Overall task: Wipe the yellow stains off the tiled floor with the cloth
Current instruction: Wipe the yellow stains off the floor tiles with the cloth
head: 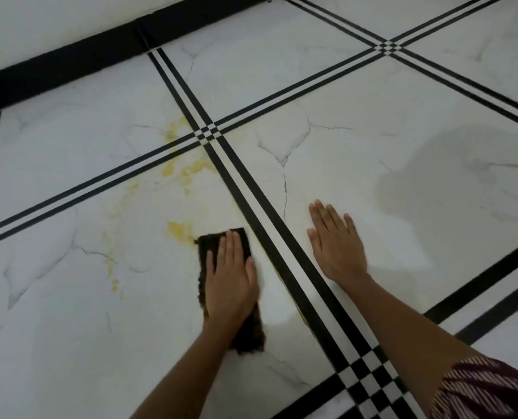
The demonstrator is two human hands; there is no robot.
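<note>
A dark folded cloth (207, 246) lies on the white marble-look tiled floor (55, 328). My left hand (230, 276) presses flat on top of it, fingers together and pointing away from me. A yellow stain (177, 229) sits just beyond the cloth's far left corner. Bigger yellow stains (188, 170) spread further off near the crossing of black tile lines, and faint yellow specks (111, 267) trail to the left. My right hand (336, 243) rests flat on the neighbouring tile, fingers spread, holding nothing.
Double black stripes (269, 225) run between the two hands and cross others at a checkered junction (207, 133). A black skirting (70, 62) lines the white wall at the far side. A dark patterned sleeve (481, 388) shows at bottom right. My shadow falls on the right tile.
</note>
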